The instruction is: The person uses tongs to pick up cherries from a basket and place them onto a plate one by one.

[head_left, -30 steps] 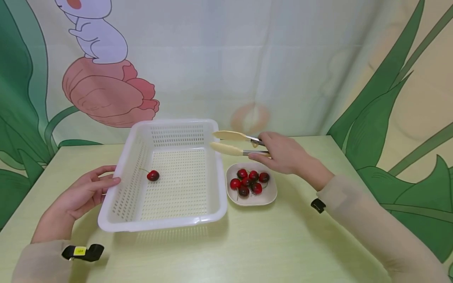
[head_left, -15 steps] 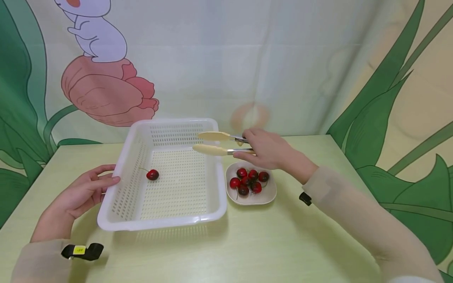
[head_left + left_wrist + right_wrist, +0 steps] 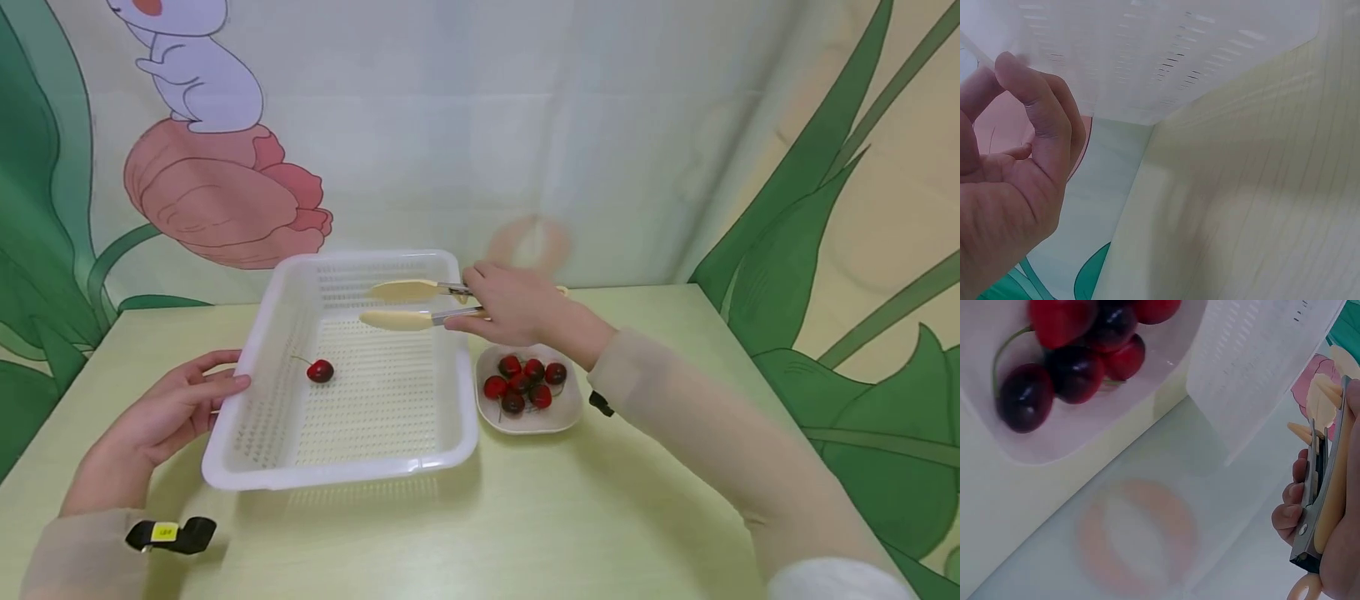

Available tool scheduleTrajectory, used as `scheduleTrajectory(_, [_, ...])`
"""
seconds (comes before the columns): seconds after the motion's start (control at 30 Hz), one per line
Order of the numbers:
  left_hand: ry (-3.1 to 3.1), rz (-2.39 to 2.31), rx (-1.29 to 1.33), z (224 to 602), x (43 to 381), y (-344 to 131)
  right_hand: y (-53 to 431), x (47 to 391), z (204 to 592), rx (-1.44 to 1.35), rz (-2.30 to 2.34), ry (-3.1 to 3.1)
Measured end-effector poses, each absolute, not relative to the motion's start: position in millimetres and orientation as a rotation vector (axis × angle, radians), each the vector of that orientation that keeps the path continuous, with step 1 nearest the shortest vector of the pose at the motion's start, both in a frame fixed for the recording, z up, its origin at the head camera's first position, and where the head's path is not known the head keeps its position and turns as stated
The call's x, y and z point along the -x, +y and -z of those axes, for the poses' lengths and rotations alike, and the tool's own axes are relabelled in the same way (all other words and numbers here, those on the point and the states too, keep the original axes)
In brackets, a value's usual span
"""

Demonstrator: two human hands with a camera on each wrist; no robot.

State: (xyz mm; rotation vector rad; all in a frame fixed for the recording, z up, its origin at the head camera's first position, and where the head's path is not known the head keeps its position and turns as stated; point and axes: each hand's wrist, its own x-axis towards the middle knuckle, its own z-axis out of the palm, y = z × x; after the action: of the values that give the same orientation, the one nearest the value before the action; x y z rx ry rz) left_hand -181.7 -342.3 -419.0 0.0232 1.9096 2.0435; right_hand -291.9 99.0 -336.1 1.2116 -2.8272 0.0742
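Observation:
My left hand (image 3: pixel 183 400) pinches the left rim of a white perforated plastic basket (image 3: pixel 337 477), thumb over the edge and fingers outside, as the left wrist view also shows. A single dark red cherry (image 3: pixel 320 371) with its stem lies on the basket's floor, towards the left. In my right hand (image 3: pixel 517 304) is a pair of tongs (image 3: pixel 459 319) with cream tips and metal arms. Their tips are spread apart over the back of the basket, with nothing between them. The right wrist view shows my fingers and palm wrapped round the tongs' handles (image 3: pixel 1325 506).
Right of the basket stands a small pale dish (image 3: pixel 540 425) holding several cherries (image 3: pixel 517 383), some with stems. Both containers rest on a light wood-grain table (image 3: pixel 600 517). Behind it hangs a printed curtain (image 3: pixel 600 167) with a rabbit, a flower and leaves.
My right hand has carried the tongs leftwards, from beside the basket's right rim to over its inside. The left hand, basket and cherries stay where they were.

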Motion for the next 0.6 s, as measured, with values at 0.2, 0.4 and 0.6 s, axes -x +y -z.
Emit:
scheduleTrajectory(0.2, [1.896, -2.054, -0.07, 420, 183, -341, 80, 297, 333, -1.271, 0.056, -2.791])
scheduleTrajectory(0.4, [1.886, -2.06, -0.074, 421, 183, -341, 61, 297, 335, -1.28, 0.204, -2.79])
scheduleTrajectory(0.6, [1.893, -2.059, -0.065, 421, 183, -341, 42, 295, 340, -1.304, 0.273, -2.822])
